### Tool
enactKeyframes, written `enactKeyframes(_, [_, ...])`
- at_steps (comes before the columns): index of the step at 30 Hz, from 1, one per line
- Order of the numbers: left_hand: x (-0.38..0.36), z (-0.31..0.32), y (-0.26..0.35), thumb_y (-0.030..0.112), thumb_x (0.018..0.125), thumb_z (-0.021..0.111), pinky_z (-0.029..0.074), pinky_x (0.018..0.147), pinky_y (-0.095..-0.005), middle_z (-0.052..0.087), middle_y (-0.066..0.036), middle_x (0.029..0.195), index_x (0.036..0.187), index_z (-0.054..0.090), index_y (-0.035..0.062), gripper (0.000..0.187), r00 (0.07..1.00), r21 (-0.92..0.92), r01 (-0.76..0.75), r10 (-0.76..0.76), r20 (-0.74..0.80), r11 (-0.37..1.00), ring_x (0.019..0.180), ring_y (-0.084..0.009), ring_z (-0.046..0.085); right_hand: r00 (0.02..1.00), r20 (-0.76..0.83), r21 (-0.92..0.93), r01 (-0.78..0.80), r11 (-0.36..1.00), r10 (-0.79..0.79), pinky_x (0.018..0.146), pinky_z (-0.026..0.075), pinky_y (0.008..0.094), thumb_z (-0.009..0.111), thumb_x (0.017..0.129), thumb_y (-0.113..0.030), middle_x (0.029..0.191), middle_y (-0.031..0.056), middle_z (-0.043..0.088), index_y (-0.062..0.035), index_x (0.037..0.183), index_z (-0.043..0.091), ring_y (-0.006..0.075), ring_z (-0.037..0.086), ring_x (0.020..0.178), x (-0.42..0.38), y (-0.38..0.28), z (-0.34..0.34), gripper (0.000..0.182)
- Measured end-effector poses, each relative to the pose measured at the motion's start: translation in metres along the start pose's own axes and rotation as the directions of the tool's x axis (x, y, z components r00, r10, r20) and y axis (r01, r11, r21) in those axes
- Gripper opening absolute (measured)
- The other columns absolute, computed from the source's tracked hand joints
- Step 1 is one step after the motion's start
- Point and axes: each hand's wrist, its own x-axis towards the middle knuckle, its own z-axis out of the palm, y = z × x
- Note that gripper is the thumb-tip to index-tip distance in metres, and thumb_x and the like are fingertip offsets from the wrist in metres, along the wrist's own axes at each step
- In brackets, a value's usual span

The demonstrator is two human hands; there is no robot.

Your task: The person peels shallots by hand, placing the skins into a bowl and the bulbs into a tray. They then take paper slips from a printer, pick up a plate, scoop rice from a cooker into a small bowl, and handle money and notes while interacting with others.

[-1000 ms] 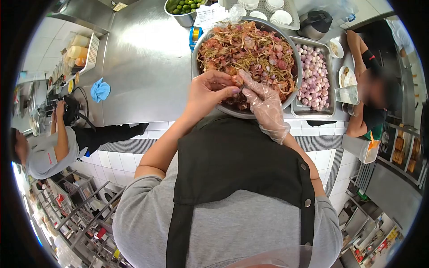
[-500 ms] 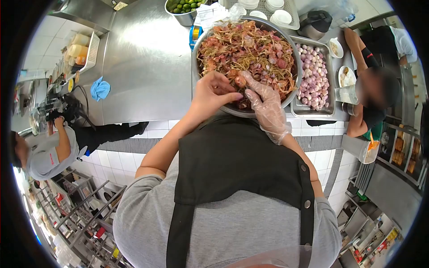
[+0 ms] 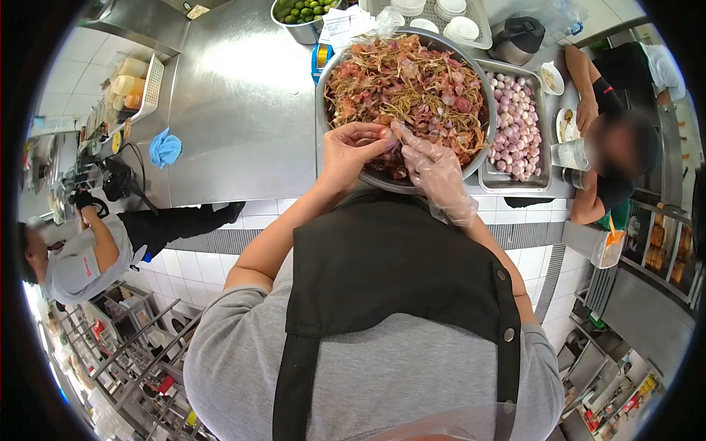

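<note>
A wide metal bowl (image 3: 488, 140) is heaped with reddish-brown shallot skins and stringy dry roots (image 3: 412, 84). Over its near side, my bare left hand (image 3: 351, 156) and my right hand (image 3: 434, 175), in a clear plastic glove, meet at the fingertips. Both are closed in a pinch around a small shallot, which the fingers mostly cover. To the right of the bowl, a rectangular steel tray (image 3: 545, 125) is filled with peeled pinkish-purple shallots (image 3: 515, 121).
A blue tape dispenser (image 3: 321, 62), a pot of green limes (image 3: 303, 11) and a basket with white dishes (image 3: 482, 29) stand behind the bowl. On the steel counter (image 3: 243, 125) lies a blue cloth (image 3: 165, 147). Other people are at left and right.
My fingertips have drawn together over the shallot, which showed plainly in my gloved hand before. My left fingers have closed to a pinch. The person at left has shifted slightly.
</note>
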Motion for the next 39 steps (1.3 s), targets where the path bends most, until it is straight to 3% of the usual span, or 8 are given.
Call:
enactKeyframes(3, [0.001, -0.003, 0.001, -0.008, 0.083, 0.075, 0.058, 0.083, -0.0283, 0.072, -0.014, 0.101, 0.108, 0.068, -0.0067, 0.026, 0.999, 0.013, 0.037, -0.037, -0.006, 0.999, 0.091, -0.0168, 0.07, 0.99, 0.006, 0.159, -0.14, 0.977, 0.141, 0.046, 0.032, 0.0196, 0.062, 0.098, -0.011, 0.071, -0.0045, 0.048, -0.0124, 0.134, 0.064, 0.0034, 0.039, 0.056, 0.007, 0.003, -0.006, 0.036])
enactKeyframes(8, [-0.001, -0.002, 0.01, -0.003, 0.083, 0.077, 0.058, 0.082, -0.0261, 0.073, -0.011, 0.096, 0.107, 0.069, -0.0067, 0.025, 0.993, -0.085, 0.108, -0.105, 0.048, 0.99, 0.088, -0.0144, 0.07, 0.991, -0.076, 0.149, -0.096, 0.984, 0.109, 0.047, 0.035, 0.0202, 0.06, 0.099, -0.009, 0.077, -0.0044, 0.053, -0.014, 0.14, 0.059, 0.0047, 0.043, 0.061, 0.015, -0.001, -0.012, 0.041])
enactKeyframes(10, [-0.001, -0.006, 0.007, -0.002, 0.087, 0.073, 0.058, 0.082, -0.0266, 0.072, -0.011, 0.1, 0.111, 0.068, -0.0051, 0.025, 0.987, -0.148, 0.149, -0.138, 0.079, 0.978, 0.091, -0.016, 0.07, 0.981, -0.104, -0.078, 0.156, 0.985, -0.164, 0.05, 0.035, 0.0189, 0.057, 0.1, -0.008, 0.085, -0.0041, 0.056, -0.0177, 0.149, 0.048, 0.0047, 0.043, 0.065, 0.015, -0.009, -0.001, 0.051])
enactKeyframes(11, [0.0, -0.008, 0.007, -0.002, 0.087, 0.073, 0.058, 0.082, -0.0266, 0.072, -0.011, 0.1, 0.111, 0.068, -0.0051, 0.025, 0.987, -0.148, 0.151, -0.14, 0.082, 0.977, 0.091, -0.016, 0.07, 0.999, -0.047, -0.062, 0.022, 0.998, -0.024, 0.054, 0.036, 0.0178, 0.054, 0.101, -0.008, 0.092, -0.0049, 0.056, -0.0218, 0.154, 0.039, 0.0041, 0.042, 0.069, 0.004, -0.021, -0.004, 0.057])
enactKeyframes(14, [0.0, -0.012, 0.007, -0.002, 0.092, 0.067, 0.059, 0.085, -0.0305, 0.07, -0.014, 0.109, 0.12, 0.062, -0.0051, 0.029, 0.978, -0.182, 0.187, -0.166, 0.123, 0.965, 0.097, -0.0217, 0.071, 0.998, 0.027, -0.016, 0.057, 0.998, -0.057, 0.056, 0.035, 0.0178, 0.052, 0.102, -0.009, 0.09, -0.0057, 0.056, -0.0249, 0.155, 0.038, 0.0037, 0.041, 0.068, 0.004, -0.011, -0.007, 0.057])
enactKeyframes(31, [-0.004, -0.017, -0.002, -0.005, 0.085, 0.074, 0.058, 0.086, -0.032, 0.072, -0.015, 0.1, 0.112, 0.066, -0.0074, 0.029, 0.992, -0.08, 0.111, -0.106, 0.064, 0.991, 0.09, -0.0201, 0.071, 0.948, 0.288, -0.167, 0.191, 0.967, -0.138, 0.07, 0.042, 0.0222, 0.056, 0.099, -0.012, 0.125, -0.0054, 0.06, -0.0124, 0.153, 0.04, 0.0076, 0.038, 0.076, 0.017, 0.009, -0.012, 0.056])
enactKeyframes(33, [-0.005, -0.016, 0.002, -0.005, 0.086, 0.072, 0.058, 0.085, -0.0314, 0.072, -0.015, 0.103, 0.113, 0.065, -0.0074, 0.028, 0.991, -0.053, 0.122, -0.118, 0.066, 0.991, 0.092, -0.019, 0.071, 0.946, 0.32, -0.053, -0.038, 0.998, 0.053, 0.071, 0.041, 0.0213, 0.056, 0.099, -0.012, 0.132, -0.0061, 0.058, -0.0125, 0.152, 0.043, 0.0067, 0.038, 0.078, 0.012, 0.001, -0.016, 0.054])
enactKeyframes(39, [-0.005, -0.011, 0.005, -0.006, 0.087, 0.071, 0.059, 0.083, -0.0304, 0.073, -0.016, 0.103, 0.111, 0.067, -0.008, 0.024, 0.992, -0.016, 0.122, -0.122, 0.025, 0.992, 0.09, -0.0179, 0.071, 0.95, 0.3, -0.123, -0.056, 0.991, 0.091, 0.071, 0.042, 0.0213, 0.056, 0.099, -0.012, 0.139, -0.0052, 0.055, -0.0126, 0.151, 0.044, 0.0065, 0.038, 0.079, 0.008, -0.01, -0.014, 0.054])
